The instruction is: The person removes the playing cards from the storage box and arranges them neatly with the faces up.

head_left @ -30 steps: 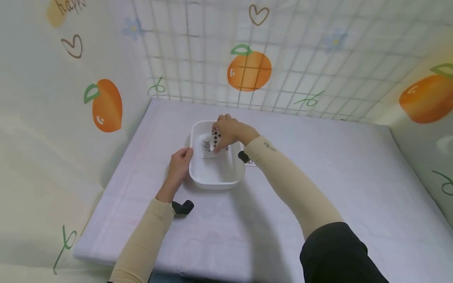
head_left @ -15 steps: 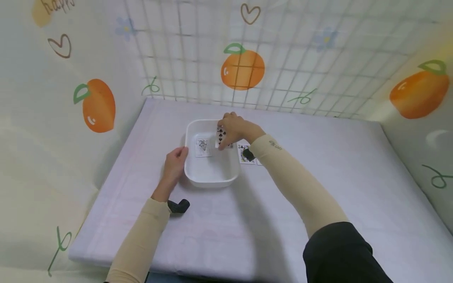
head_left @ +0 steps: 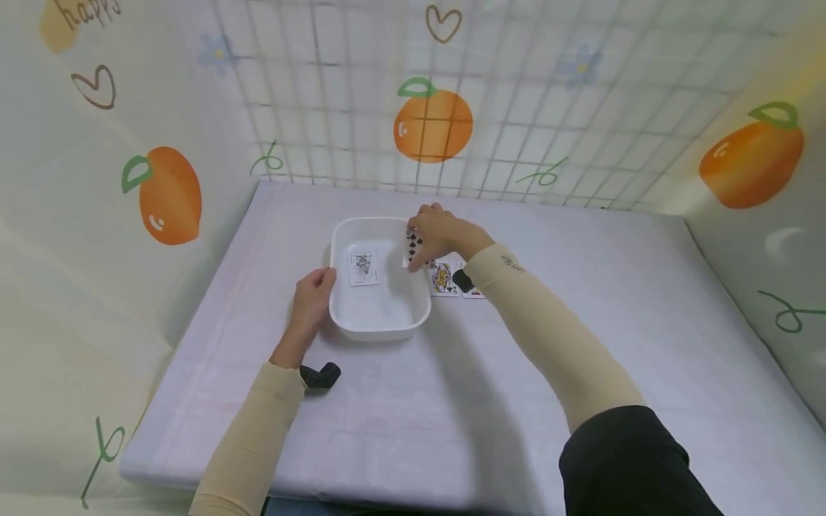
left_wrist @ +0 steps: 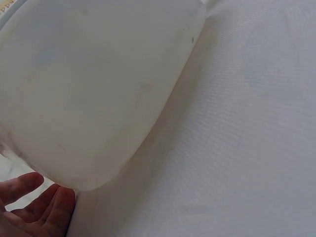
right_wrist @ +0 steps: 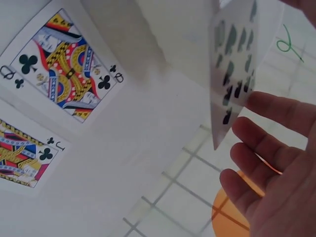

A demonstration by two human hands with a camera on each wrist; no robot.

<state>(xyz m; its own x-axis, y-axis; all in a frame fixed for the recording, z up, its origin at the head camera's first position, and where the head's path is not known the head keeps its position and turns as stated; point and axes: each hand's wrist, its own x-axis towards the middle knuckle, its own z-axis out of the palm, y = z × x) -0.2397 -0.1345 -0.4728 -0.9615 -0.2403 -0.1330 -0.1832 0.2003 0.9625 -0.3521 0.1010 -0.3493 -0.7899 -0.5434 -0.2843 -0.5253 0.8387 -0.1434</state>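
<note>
My right hand (head_left: 441, 236) pinches a spade playing card (right_wrist: 232, 64) between thumb and fingers. The card stands on edge in the right wrist view, close to the right rim of a white plastic tub (head_left: 379, 315). Inside that tub lies a card with a black-and-white figure (head_left: 364, 268). At the tub's left rim, my left hand (head_left: 312, 292) grips with the thumb on top; the tub's outer wall (left_wrist: 98, 94) fills much of the left wrist view.
Face up on the white-covered table (head_left: 581, 301), right of the tub, lie a queen of clubs (right_wrist: 69, 74) and a jack of clubs (right_wrist: 29, 153). A curtain printed with oranges (head_left: 434, 125) encloses the back and sides.
My right hand has carried the spade card rightward, from over the tub's middle to its right rim. More of the queen and jack shows. My left hand stays at the rim; the head view has shifted.
</note>
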